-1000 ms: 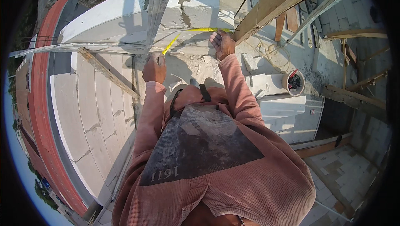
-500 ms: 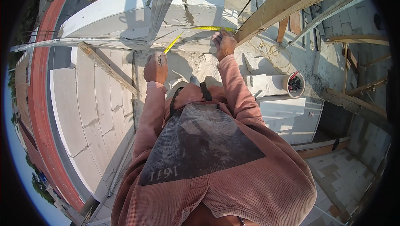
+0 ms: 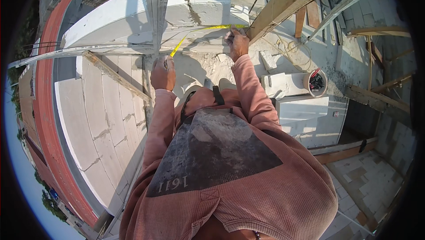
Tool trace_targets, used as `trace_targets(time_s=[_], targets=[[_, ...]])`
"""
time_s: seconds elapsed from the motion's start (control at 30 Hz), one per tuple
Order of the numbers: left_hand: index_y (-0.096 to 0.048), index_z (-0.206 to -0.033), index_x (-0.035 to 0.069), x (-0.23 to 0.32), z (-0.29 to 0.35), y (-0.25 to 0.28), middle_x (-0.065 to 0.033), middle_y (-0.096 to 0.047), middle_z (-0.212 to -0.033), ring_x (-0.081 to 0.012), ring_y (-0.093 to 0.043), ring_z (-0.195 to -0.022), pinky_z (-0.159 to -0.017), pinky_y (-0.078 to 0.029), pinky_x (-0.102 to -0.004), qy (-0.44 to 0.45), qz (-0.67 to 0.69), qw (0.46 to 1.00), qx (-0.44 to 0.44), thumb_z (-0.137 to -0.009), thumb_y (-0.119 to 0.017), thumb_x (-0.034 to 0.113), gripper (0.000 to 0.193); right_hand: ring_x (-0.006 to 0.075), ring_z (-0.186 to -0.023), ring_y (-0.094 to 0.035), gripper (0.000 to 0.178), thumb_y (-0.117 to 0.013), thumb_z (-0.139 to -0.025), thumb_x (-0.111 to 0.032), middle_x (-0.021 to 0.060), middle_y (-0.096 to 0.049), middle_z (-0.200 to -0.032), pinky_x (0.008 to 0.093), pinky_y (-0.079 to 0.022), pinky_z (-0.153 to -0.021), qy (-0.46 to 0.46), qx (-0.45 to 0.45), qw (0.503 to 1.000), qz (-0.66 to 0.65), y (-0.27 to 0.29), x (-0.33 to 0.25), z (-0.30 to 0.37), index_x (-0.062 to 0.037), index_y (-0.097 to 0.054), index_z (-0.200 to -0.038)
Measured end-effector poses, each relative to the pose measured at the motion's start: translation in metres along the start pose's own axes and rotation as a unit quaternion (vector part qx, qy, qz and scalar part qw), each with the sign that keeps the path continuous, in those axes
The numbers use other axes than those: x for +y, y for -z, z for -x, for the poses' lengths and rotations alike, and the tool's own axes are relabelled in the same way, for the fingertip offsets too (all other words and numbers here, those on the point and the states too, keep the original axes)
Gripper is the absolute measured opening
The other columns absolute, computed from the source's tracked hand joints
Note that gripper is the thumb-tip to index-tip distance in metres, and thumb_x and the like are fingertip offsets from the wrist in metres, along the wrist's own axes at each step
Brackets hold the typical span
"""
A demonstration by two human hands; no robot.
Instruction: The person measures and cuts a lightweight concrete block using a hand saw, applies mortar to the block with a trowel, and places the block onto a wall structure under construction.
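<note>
A yellow tape measure point(image 3: 178, 46) stretches between my hands along a pale block wall point(image 3: 203, 13). Its blade bends midway and sags a little. My left hand point(image 3: 163, 74) is closed around the end where the blade comes out; the case itself is hidden in the fist. With fingers pinched on the blade, my right hand point(image 3: 238, 44) sits close to the far end, beside a thick wooden beam point(image 3: 283, 7). The blade tip lies at or near that beam's edge.
A metal upright point(image 3: 157, 12) rises just beyond my left hand, crossed by a long rail point(image 3: 57, 55). A wooden stick point(image 3: 116, 76) leans over the left block wall point(image 3: 95, 120). To the right stand a bucket of tools point(image 3: 314, 83), white blocks point(image 3: 301, 109) and a coil of cord point(image 3: 290, 54).
My view has shifted slightly. The left hand has moved a little left and down, and the tape bends more gently than before. Both hands keep their hold.
</note>
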State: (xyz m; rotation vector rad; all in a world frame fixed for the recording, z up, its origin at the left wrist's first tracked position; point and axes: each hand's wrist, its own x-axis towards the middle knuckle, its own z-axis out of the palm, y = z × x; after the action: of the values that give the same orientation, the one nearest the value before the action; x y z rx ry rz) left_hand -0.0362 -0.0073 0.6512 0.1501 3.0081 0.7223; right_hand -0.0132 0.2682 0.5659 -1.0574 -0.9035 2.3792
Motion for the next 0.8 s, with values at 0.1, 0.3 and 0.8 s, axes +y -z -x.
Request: trace_targets(time_s=[0.1,0.3,0.8], targets=[[-0.071,-0.114,0.01,-0.006,0.0,-0.002,-0.0143,-0.07,-0.112,-0.0377,-0.068,-0.098,-0.084,-0.054,-0.0472,0.008,0.003,1.0,0.011,-0.099,-0.059,0.039,0.034,0.0161,-0.066,-0.061,0.01,-0.066,-0.099,-0.015,0.0039,-0.062,-0.074,0.0299,-0.054,-0.062,-0.016,-0.011,1.0,0.011,0.002,-0.003,-0.002,-0.0072,-0.065,-0.104],[-0.072,-0.112,0.013,-0.008,-0.003,-0.003,-0.0132,-0.07,-0.11,-0.037,-0.069,-0.098,-0.084,-0.054,-0.0469,-0.018,0.006,0.999,0.039,-0.099,-0.059,0.04,0.033,0.0151,-0.064,-0.058,0.007,-0.065,-0.1,-0.016,0.0023,-0.058,-0.073,0.0296,-0.052,-0.059,-0.058,-0.022,0.997,-0.047,0.0,-0.01,0.001,-0.0107,-0.06,-0.098],[-0.07,-0.112,0.016,0.003,-0.006,-0.001,-0.0133,-0.069,-0.115,-0.0402,-0.067,-0.102,-0.086,-0.053,-0.0499,0.026,-0.027,0.999,0.007,-0.098,-0.058,0.042,0.032,0.0153,-0.064,-0.056,0.01,-0.064,-0.101,-0.016,0.0026,-0.056,-0.074,0.0304,-0.052,-0.061,-0.066,-0.021,0.995,-0.074,-0.004,-0.007,0.003,-0.0093,-0.057,-0.1]])
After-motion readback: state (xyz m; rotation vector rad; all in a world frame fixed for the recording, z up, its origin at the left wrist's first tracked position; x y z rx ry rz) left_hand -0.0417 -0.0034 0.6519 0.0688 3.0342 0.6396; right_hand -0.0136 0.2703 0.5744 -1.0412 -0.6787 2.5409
